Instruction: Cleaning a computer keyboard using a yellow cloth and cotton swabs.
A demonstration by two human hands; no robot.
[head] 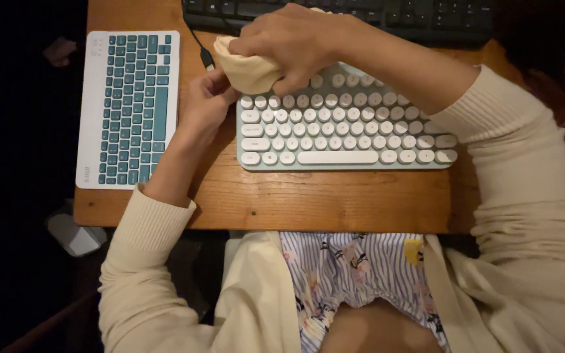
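Cloth [250,70], pale yellow and bunched, sits at the far left corner of a mint keyboard [344,124] with round white keys, pressed onto it by the right hand [289,42], whose fingers curl tight around the wad. The left hand [204,101] rests at that keyboard's left edge, fingers bent against the cloth's underside. A white slab keyboard [129,108] with teal keys lies left on the wooden worktop [322,199]; a black keyboard [426,16] lies farther back.

We wear a cream ribbed-knit cardigan [531,216], open at the front, its long sleeves ending in ribbed cuffs [158,219]. Beneath it sits a blue-and-white striped garment [354,274] with a floral print and one yellow patch.
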